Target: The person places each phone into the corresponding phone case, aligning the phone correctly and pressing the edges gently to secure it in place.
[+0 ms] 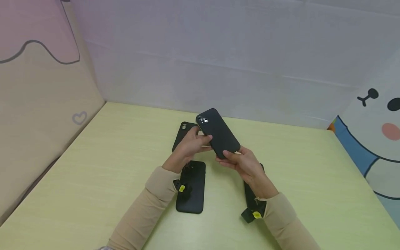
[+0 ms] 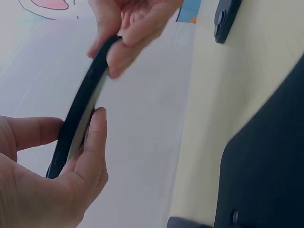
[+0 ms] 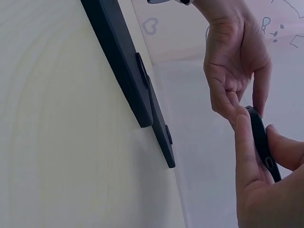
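Wall (image 1: 37, 104), beige and pink, borders the pale yellow tabletop (image 1: 109, 146). Right of it, a flat black rectangular phone-like slab with two pale lens marks (image 1: 181, 135) lies partly behind the left hand (image 1: 192, 144); a glossier black round-cornered slab (image 1: 193, 191) lies nearer, below that hand. The left thumb and fingers pinch the long left edge of a matte black phone-like slab with a shiny lens cluster (image 1: 220, 133), raised above the tabletop. The right hand (image 1: 243, 161) pinches its lower end, thumb uppermost. Beneath the right wrist, another dark slab (image 1: 249, 196) lies partly hidden.
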The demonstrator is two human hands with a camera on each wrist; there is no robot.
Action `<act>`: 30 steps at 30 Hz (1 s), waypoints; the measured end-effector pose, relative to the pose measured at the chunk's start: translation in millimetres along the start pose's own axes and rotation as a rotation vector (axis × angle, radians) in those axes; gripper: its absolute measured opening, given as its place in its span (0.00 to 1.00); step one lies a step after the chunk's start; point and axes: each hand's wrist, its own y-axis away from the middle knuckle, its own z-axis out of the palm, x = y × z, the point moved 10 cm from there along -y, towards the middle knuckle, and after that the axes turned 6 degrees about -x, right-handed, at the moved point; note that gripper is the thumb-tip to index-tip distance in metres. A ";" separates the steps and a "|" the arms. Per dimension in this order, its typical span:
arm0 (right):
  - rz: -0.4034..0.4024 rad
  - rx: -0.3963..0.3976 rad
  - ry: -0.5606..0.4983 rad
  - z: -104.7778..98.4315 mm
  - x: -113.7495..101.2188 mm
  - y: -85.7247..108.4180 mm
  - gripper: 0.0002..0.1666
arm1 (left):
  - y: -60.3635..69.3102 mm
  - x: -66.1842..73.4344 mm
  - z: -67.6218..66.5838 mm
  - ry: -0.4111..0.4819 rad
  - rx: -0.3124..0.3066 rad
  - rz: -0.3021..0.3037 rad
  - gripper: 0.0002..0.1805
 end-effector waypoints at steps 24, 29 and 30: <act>-0.008 -0.027 0.118 0.9 -2.9 -0.2 0.26 | 1.3 16.9 -44.0 -0.004 0.223 0.111 0.19; -0.010 -0.032 0.114 1.0 -2.4 -1.4 0.27 | 4.1 21.7 -44.2 -0.046 0.245 0.141 0.19; -0.011 -0.033 0.110 1.2 -2.4 -1.4 0.27 | 4.3 22.2 -44.3 -0.052 0.248 0.147 0.19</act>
